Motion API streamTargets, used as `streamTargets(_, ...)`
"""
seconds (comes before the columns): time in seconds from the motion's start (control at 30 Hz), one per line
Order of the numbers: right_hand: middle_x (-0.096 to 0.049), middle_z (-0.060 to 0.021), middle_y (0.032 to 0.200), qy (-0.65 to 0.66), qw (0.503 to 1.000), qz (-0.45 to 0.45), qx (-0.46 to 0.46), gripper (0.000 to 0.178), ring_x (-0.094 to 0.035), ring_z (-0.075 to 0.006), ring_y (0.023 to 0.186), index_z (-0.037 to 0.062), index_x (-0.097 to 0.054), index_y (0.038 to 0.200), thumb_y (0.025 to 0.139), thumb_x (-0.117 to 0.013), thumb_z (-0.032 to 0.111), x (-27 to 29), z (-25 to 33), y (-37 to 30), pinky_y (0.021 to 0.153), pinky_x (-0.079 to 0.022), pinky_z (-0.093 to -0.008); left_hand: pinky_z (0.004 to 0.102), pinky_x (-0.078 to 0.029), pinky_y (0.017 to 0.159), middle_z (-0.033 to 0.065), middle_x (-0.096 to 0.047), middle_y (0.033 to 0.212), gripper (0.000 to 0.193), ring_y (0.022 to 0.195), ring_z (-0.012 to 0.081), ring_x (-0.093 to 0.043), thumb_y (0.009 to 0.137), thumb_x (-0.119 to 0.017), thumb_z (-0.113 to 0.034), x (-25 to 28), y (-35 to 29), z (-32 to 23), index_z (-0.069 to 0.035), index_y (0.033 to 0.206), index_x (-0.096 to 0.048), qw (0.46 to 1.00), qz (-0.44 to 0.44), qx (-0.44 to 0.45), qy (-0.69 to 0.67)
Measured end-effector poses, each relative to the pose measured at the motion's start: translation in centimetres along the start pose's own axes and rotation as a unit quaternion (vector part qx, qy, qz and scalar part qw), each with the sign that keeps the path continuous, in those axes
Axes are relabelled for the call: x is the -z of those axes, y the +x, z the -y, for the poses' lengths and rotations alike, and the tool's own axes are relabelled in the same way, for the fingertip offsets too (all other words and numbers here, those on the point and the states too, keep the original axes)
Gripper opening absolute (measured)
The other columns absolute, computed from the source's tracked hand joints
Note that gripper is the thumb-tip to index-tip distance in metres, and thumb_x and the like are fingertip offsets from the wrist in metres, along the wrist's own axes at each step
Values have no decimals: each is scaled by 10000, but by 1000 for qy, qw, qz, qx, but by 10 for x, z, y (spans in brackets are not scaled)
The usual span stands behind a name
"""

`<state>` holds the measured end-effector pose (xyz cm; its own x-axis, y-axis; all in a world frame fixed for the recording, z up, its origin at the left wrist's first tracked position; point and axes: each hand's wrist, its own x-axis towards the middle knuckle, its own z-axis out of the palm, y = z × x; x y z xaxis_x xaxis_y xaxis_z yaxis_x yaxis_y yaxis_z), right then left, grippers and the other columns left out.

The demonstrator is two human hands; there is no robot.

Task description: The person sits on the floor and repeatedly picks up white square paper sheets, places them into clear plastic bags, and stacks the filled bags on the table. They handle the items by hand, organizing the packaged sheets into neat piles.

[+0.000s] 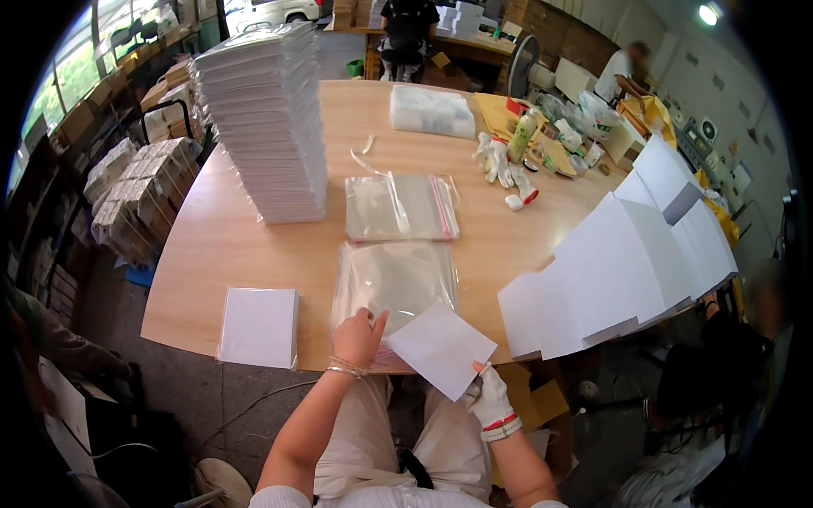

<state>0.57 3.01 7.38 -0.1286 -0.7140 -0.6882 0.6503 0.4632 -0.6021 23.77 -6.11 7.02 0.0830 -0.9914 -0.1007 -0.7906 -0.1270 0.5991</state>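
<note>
Right hand [491,401]: gloved, thumb bare; it gripped a white sheet [444,349] by its near right corner.
White sheet: ahead and left of that hand, nearly square, so no long axis stood out; it was turned cornerwise, its left corner toward the other hand.
Left hand [356,341]: bare, fingers bent over the near part of the clear bags [396,275], the nearer hand to them; whether it pinched one, I could not tell.
Clear bags: flat, ahead of the left hand; the sheet overlapped their near right corner in view, contact unclear.
Wrapped packet [261,328]: flat, left of the bags, apart.
</note>
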Motion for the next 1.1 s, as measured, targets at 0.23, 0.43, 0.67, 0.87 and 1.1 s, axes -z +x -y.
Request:
streamTargets(0.23, -494, 21, 742, 26, 998, 54, 16, 148, -424, -84, 541, 143, -532, 923, 807, -587, 217, 18, -9, 7, 440, -334, -231, 441, -458, 606, 211, -607, 719, 276, 681, 383, -586, 851, -500, -233, -9, -13, 5, 29, 883, -579, 972, 59, -123, -194)
streamTargets(0.43, -472, 32, 718, 41, 996, 47, 61, 112, -394, -87, 526, 143, -521, 873, 814, -588, 210, 18, -21, -23, 459, -340, -227, 443, -473, 633, 213, -607, 726, 195, 680, 381, -587, 827, -518, -128, -27, -48, -4, 10, 946, -587, 986, -8, -119, -120)
streamTargets(0.67, -559, 26, 807, 110, 992, 65, 13, 187, -479, -109, 582, 151, -541, 966, 813, -615, 230, 39, -50, -51, 492, -400, -253, 327, -491, 571, 172, -612, 685, 175, 588, 257, -598, 783, -569, -63, -73, -100, -34, 25, 934, -578, 865, -185, -86, -458)
streamTargets(0.87, -555, 10, 843, 132, 977, 168, 12, 194, -529, -136, 649, 117, -516, 995, 853, -566, 240, 63, -71, -59, 552, -456, -291, 272, -473, 570, 90, -631, 710, 127, 616, 169, -596, 753, -605, -58, -154, -117, 5, 17, 855, -605, 897, 50, -109, -426)
streamTargets(1.1, -540, -25, 808, 0, 992, 114, 44, 191, -548, -145, 669, 59, -502, 1004, 885, -520, 207, 54, -84, -49, 645, -521, -354, 275, -486, 608, 72, -649, 782, 127, 689, 158, -611, 782, -595, -94, -193, -113, 45, 6, 856, -623, 797, 127, -31, -590)
